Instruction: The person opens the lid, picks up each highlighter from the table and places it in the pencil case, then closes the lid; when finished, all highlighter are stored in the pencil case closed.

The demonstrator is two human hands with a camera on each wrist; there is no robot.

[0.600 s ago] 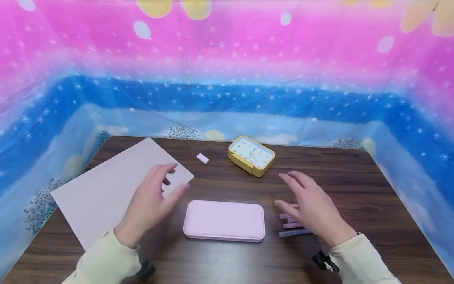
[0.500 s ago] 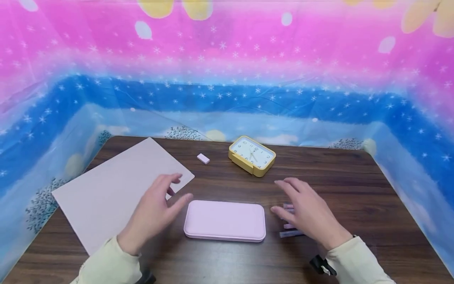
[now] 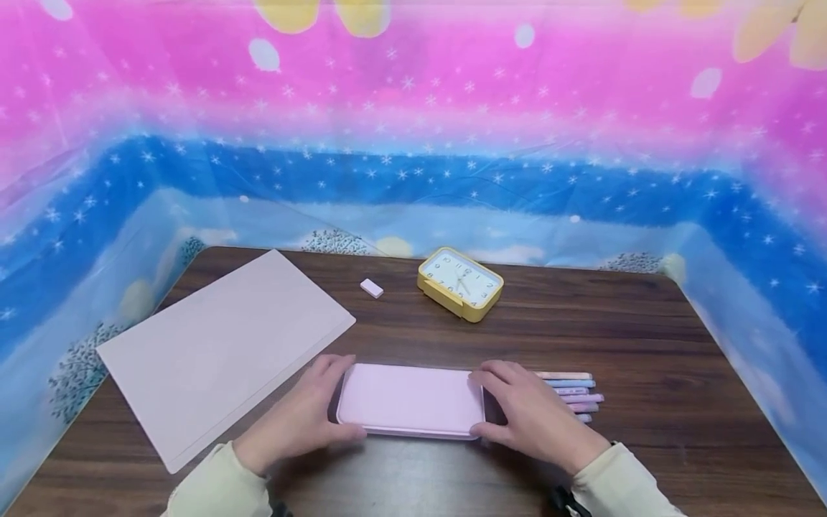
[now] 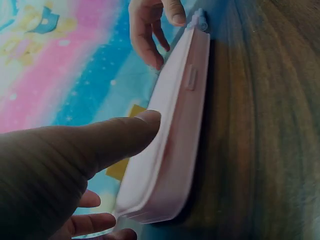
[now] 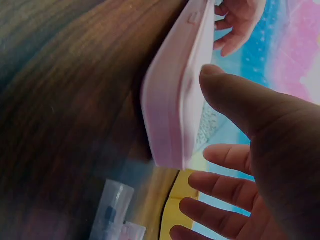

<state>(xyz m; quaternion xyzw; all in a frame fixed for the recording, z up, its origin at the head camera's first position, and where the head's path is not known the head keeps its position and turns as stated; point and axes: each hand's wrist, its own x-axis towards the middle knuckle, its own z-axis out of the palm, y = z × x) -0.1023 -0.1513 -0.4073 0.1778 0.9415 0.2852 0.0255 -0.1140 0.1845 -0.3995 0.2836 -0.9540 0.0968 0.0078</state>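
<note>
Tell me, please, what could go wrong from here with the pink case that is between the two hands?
The pink case might slip if lifted now: in the right wrist view, the right hand's fingers look spread rather than closed round it.

The pens lie partly hidden by the right hand, so a sideways move might scatter them.

The left hand is close to the pale flat folder and could nudge it.

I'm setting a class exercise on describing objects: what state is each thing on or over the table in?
Case: closed, lying flat
Left hand: at the case's left end, thumb straight
Right hand: at the case's right end, fingers spread
Pens: side by side, partly hidden
Clock: lying face up
Eraser: lying flat
Board: lying flat
</note>
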